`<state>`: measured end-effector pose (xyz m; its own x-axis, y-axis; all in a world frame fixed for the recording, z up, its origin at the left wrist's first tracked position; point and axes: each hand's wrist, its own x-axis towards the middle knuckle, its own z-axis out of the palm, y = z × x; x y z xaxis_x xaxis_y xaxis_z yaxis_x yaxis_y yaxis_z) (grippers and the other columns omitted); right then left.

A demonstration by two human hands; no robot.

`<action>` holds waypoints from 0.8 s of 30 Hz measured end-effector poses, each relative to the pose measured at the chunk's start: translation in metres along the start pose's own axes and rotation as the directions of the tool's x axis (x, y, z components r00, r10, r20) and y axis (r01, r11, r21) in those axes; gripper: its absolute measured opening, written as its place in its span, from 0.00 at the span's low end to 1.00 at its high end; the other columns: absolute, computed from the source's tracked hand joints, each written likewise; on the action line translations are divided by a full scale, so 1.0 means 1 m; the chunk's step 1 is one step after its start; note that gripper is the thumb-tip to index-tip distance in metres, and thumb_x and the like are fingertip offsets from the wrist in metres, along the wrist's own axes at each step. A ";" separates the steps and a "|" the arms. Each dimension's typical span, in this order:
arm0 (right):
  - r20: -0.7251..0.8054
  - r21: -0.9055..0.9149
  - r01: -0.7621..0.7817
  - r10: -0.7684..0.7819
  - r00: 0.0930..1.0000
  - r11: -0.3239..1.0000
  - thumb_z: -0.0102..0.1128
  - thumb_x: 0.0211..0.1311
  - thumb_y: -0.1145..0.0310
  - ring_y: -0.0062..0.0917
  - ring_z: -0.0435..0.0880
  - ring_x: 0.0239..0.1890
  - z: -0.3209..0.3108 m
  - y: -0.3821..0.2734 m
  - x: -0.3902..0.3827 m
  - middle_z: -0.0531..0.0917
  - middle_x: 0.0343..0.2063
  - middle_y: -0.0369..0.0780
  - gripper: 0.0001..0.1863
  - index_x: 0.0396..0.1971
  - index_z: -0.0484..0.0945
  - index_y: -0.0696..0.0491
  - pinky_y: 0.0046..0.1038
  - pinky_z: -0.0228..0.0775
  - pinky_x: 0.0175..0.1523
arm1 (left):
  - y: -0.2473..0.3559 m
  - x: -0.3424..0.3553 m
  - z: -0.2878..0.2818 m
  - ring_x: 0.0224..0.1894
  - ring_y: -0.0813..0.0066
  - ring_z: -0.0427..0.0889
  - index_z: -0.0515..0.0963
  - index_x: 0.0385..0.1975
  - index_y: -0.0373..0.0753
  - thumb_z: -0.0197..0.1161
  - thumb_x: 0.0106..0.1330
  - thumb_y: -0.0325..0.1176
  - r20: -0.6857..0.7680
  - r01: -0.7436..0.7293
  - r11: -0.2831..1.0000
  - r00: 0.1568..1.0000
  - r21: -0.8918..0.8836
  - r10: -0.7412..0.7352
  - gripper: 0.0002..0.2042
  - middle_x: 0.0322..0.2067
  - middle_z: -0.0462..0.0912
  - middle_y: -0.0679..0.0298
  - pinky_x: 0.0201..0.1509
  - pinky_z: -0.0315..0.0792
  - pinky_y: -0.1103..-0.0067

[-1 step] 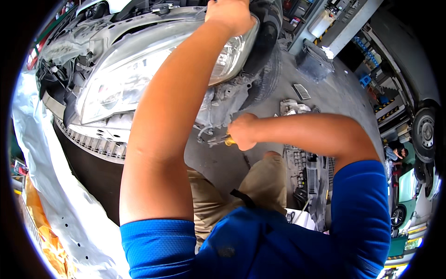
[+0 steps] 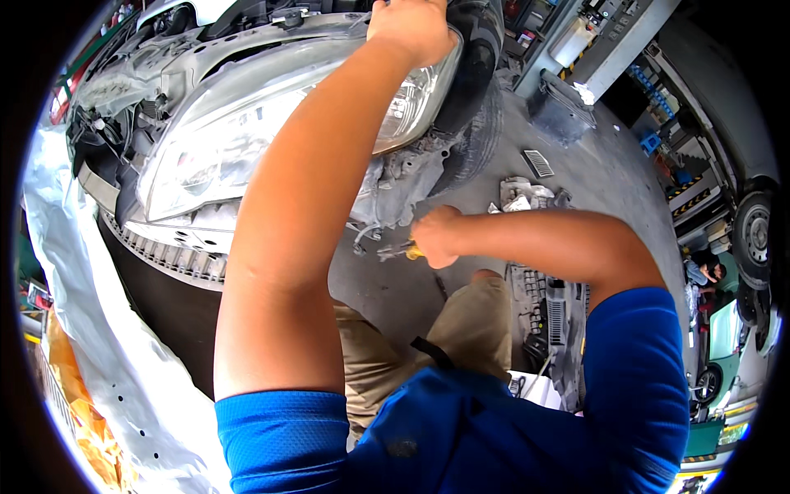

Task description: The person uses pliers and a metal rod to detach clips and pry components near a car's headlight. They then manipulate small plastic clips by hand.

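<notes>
My right hand (image 2: 438, 236) is closed around pliers (image 2: 400, 250) with yellow grips and metal jaws. The jaws point left, just beside a small clip or connector (image 2: 360, 247) hanging under the car's front corner. My left arm reaches across a large clear headlight (image 2: 206, 156). At the upper edge of the view, my left hand (image 2: 411, 33) rests at the headlight's upper outer corner, by the dark wheel arch (image 2: 479, 58). Its fingers are mostly hidden or cut off, so what they grip does not show.
White sheeting (image 2: 90, 272) hangs along the left. Removed plastic parts (image 2: 555, 329) lie on the floor to the right, with a small vent grille (image 2: 539, 163) farther off. A dark bin (image 2: 562, 109) stands by a lift post (image 2: 629, 41). Another person (image 2: 706, 272) is at the far right.
My right hand and the pliers have shifted slightly to the right, a little away from the hanging connector. My left hand stays at the headlight corner; the whole view has moved slightly.
</notes>
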<state>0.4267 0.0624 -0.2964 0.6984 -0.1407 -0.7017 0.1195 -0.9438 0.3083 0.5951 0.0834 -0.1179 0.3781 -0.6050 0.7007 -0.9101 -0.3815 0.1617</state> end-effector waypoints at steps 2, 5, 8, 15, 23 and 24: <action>0.054 0.088 -0.088 0.083 0.995 0.992 0.55 0.51 0.69 0.43 0.85 0.45 0.044 0.016 0.017 0.83 0.43 0.52 0.23 0.48 0.72 0.66 0.38 0.77 0.47 | 0.001 -0.002 0.004 0.59 0.55 0.72 0.74 0.50 0.36 0.60 0.60 0.44 -0.007 -0.046 0.999 0.999 0.008 0.046 0.23 0.52 0.76 0.52 0.61 0.67 0.61; -0.027 0.383 -0.247 0.278 0.960 0.890 0.54 0.52 0.70 0.44 0.85 0.44 0.117 0.037 0.030 0.83 0.42 0.55 0.23 0.48 0.70 0.67 0.38 0.77 0.48 | 0.002 -0.005 0.011 0.58 0.55 0.72 0.73 0.48 0.35 0.61 0.59 0.43 -0.034 -0.056 0.998 0.998 0.004 0.056 0.21 0.50 0.77 0.52 0.61 0.67 0.62; 0.096 0.610 -0.337 0.356 0.930 0.717 0.52 0.51 0.76 0.40 0.86 0.42 0.164 0.050 0.039 0.84 0.37 0.53 0.15 0.38 0.76 0.67 0.39 0.77 0.38 | 0.005 -0.002 0.011 0.58 0.54 0.73 0.73 0.49 0.34 0.61 0.59 0.43 -0.018 -0.041 0.999 0.999 -0.010 0.041 0.22 0.50 0.77 0.51 0.62 0.67 0.63; 0.069 0.743 -0.016 0.053 0.996 -0.669 0.55 0.52 0.80 0.32 0.83 0.40 0.203 0.055 0.020 0.79 0.42 0.44 0.09 0.36 0.73 0.58 0.34 0.80 0.42 | 0.011 0.001 0.011 0.58 0.51 0.72 0.70 0.54 0.34 0.63 0.56 0.41 -0.074 -0.085 0.996 0.994 -0.001 0.085 0.27 0.51 0.76 0.49 0.62 0.67 0.63; -0.387 0.539 0.251 0.028 0.922 -0.804 0.53 0.48 0.84 0.31 0.81 0.48 0.189 0.017 -0.004 0.76 0.50 0.41 0.17 0.40 0.75 0.53 0.35 0.76 0.50 | 0.008 0.007 0.021 0.54 0.49 0.77 0.72 0.55 0.34 0.62 0.56 0.39 -0.032 -0.044 0.997 0.999 -0.062 0.043 0.26 0.50 0.78 0.46 0.59 0.71 0.65; -0.418 0.580 0.337 0.084 0.904 -0.742 0.53 0.49 0.83 0.31 0.81 0.50 0.183 0.020 -0.006 0.76 0.51 0.41 0.20 0.45 0.75 0.54 0.34 0.75 0.50 | 0.008 0.006 0.021 0.54 0.49 0.78 0.72 0.54 0.34 0.62 0.57 0.39 -0.037 -0.043 0.996 0.999 -0.078 0.040 0.26 0.50 0.79 0.45 0.59 0.71 0.66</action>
<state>0.2958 -0.0098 -0.4031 0.9368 -0.0818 -0.3401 -0.2623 0.4790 -0.8377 0.5935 0.0622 -0.1271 0.3346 -0.5937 0.7318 -0.9361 -0.2990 0.1854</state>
